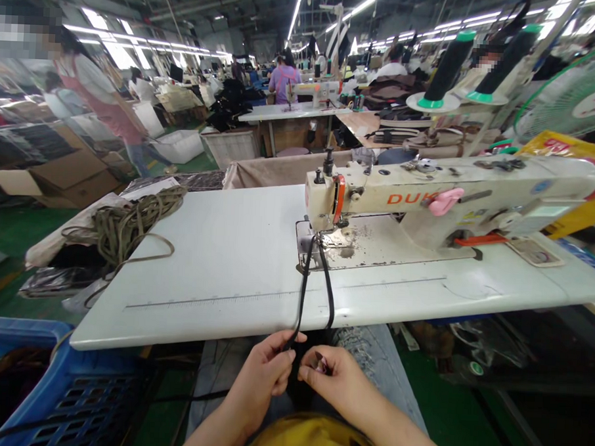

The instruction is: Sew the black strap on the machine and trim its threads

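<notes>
A narrow black strap (303, 290) runs in two strands from under the presser foot of a cream sewing machine (427, 197) over the front edge of the white table (217, 259) down to my lap. My left hand (264, 378) pinches the left strand just below the table edge. My right hand (337, 381) is closed beside it, its fingertips pinched on something small and dark that I cannot make out, close to the strap's lower end. Both hands sit above my jeans, nearly touching.
A tangled pile of olive cord (130, 225) lies on the table's left end. A blue plastic crate (48, 396) stands at lower left. Black thread cones (447, 65) rise behind the machine. A fan (574, 97) is at right. Other people work at distant tables.
</notes>
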Tool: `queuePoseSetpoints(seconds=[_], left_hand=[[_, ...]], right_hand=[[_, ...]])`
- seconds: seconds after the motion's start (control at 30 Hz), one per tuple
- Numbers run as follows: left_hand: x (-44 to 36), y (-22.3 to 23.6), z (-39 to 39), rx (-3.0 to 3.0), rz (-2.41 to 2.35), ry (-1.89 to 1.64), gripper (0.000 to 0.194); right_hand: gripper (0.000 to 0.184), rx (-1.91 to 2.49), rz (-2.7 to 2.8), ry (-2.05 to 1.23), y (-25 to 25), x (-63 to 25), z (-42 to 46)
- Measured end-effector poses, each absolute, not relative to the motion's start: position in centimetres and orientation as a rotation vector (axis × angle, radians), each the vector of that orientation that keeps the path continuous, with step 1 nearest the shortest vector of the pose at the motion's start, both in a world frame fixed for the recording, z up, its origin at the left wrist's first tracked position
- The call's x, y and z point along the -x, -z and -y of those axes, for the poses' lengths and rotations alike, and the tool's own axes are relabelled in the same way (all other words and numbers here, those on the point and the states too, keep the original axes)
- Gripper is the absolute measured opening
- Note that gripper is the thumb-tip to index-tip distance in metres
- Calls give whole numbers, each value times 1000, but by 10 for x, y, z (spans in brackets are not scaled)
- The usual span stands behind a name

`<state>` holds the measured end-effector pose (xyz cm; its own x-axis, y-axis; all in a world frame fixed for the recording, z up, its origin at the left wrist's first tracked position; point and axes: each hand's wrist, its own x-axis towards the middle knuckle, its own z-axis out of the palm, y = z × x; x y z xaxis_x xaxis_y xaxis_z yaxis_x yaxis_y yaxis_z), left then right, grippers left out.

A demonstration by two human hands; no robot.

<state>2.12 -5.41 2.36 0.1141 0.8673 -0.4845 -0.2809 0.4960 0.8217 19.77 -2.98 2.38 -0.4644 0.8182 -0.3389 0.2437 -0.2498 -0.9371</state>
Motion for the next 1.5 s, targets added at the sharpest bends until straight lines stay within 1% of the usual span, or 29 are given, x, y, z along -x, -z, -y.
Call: queuePoseSetpoints(seconds=[0.17,0.3,0.4,0.53,0.7,0.83,1.0,1.2,1.33,1.5], left_hand=[[-22,-30,55,-511,-1109,-950,56],[-22,-33,57,-522,-1086,-949,50],[-21,-33,57,-512,-1068,-956,48],[-18,-34,57,-465,-1020,-962,46],[-17,-33,56,-412,-945,-946,42],[-19,-30,56,-428,-920,-932,41],[-20,-28,57,-414,-916,-931,42],[-22,-29,55,-394,-859,-916,44],[-23,-29,53,-406,-846,-910,44],[-23,-28,53,-460,-842,-896,43]], right_hand=[[12,1313,1653,-1687,-24,-198,33],[14,1301,1715,-1633,-29,-200,32],[7,1302,1760,-1460,-35,-204,28],[5,1318,1884,-1206,-39,-213,24],[13,1347,2096,-1031,-41,-220,23],[15,1366,2196,-945,-45,-218,24],[15,1312,2187,-957,-46,-214,23],[11,1333,2016,-1139,-41,-209,17],[14,1319,1936,-1233,-40,-206,16],[22,1282,1857,-1275,-35,-204,16]])
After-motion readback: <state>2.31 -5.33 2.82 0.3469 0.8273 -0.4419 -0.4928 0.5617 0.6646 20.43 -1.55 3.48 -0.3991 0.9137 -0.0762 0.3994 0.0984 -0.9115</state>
